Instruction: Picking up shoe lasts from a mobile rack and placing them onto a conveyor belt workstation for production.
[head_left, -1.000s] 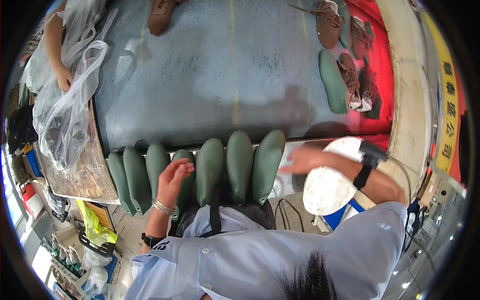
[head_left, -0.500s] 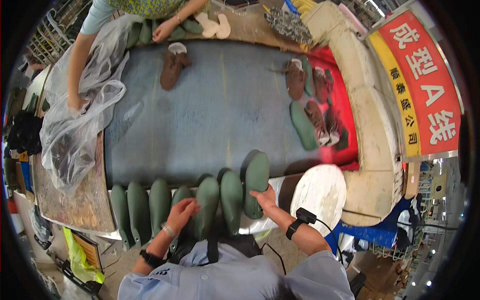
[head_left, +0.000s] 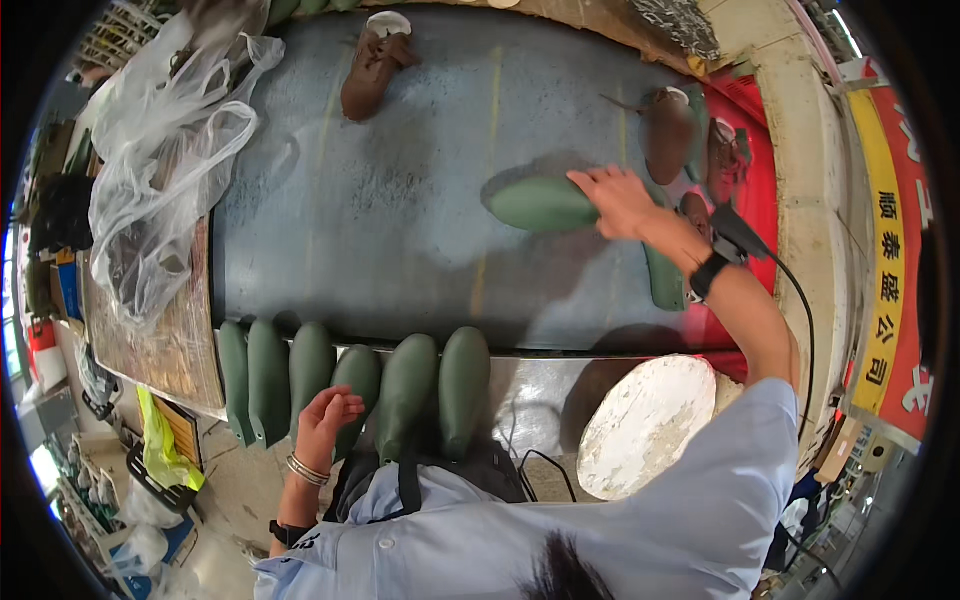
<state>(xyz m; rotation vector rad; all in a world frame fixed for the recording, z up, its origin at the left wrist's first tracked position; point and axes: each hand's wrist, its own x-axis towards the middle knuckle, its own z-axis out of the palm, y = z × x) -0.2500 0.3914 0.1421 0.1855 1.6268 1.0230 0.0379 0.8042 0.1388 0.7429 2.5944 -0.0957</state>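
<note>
Out over the grey conveyor belt (head_left: 400, 230), my right hand (head_left: 628, 207) grips a green shoe last (head_left: 540, 204) by one end. The last lies sideways, its rounded end pointing left; whether it touches the belt I cannot tell. My left hand (head_left: 328, 415) is at the near edge with loosely curled fingers and nothing in them, beside a green last (head_left: 358, 385). That one stands in a row of several lasts, among them the rightmost last (head_left: 464, 385). A brown shoe (head_left: 370, 80) sits at the far left of the belt.
At the right end, a brown shoe (head_left: 668, 135) and others stand by a green last (head_left: 662, 270) on a red surface (head_left: 765, 285), partly behind my arm. A worn white oval board (head_left: 648, 425) is at the near right. Clear plastic sheeting (head_left: 165, 180) drapes the left side.
My right hand has carried the last from the row's right end out over the belt, turning it sideways. My left hand has shifted slightly left and down. The co-worker's arms have left view.
</note>
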